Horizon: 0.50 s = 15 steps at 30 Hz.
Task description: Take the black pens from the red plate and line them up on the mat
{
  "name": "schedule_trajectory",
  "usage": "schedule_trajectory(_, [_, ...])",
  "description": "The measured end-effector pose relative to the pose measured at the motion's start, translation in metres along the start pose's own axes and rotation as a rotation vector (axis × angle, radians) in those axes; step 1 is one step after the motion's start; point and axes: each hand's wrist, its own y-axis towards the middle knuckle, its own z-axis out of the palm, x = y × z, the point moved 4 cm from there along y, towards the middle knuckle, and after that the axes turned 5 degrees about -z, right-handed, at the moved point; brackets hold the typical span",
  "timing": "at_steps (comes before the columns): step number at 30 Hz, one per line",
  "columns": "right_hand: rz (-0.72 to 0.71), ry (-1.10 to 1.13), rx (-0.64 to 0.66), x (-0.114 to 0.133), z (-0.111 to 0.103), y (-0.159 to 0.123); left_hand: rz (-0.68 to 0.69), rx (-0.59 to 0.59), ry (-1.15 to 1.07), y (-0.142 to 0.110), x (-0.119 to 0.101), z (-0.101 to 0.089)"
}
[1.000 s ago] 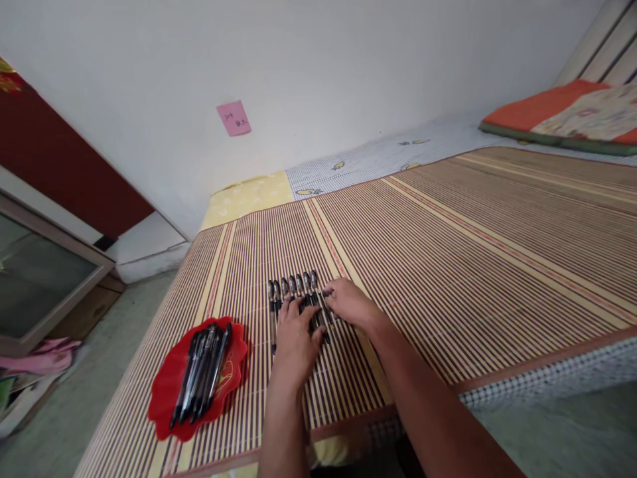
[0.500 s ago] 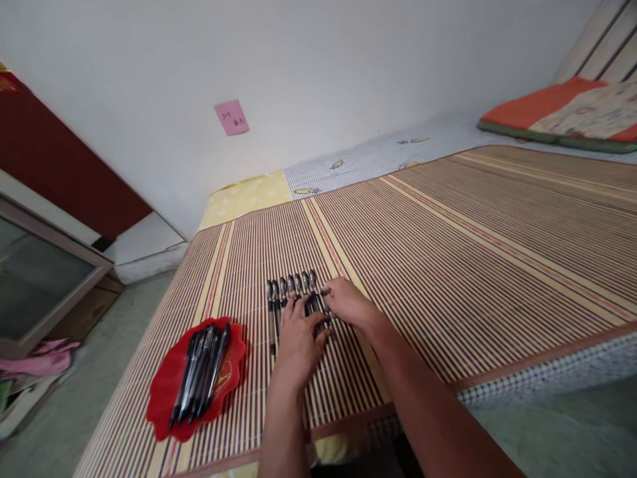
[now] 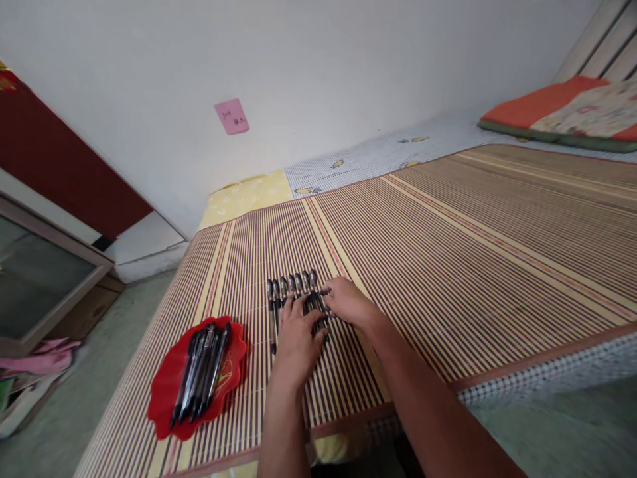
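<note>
Several black pens (image 3: pixel 293 290) lie side by side in a row on a striped bamboo mat (image 3: pixel 423 252). My left hand (image 3: pixel 296 340) rests flat over the near part of that row, fingers stretched out on the pens. My right hand (image 3: pixel 348 302) sits at the row's right end, fingers curled against the outermost pen; whether it grips that pen is hidden. To the left, a red scalloped plate (image 3: pixel 166 405) holds several more black pens (image 3: pixel 202 372) in a bundle.
The mat covers a bed with a yellow and checked sheet (image 3: pixel 348 166) along the wall. An orange-edged pillow (image 3: pixel 567 109) lies at the far right. A pink note (image 3: pixel 231 117) sticks to the white wall. A glass-fronted cabinet (image 3: pixel 40 279) stands at left.
Both hands stay on the row of pens with only slight finger shifts. The view has barely moved.
</note>
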Motion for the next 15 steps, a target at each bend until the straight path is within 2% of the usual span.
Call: schedule_trajectory(15, [0.008,0.018,0.021,0.001,-0.0017,-0.0005,0.028,-0.07,-0.072,0.0005,0.0056,-0.003])
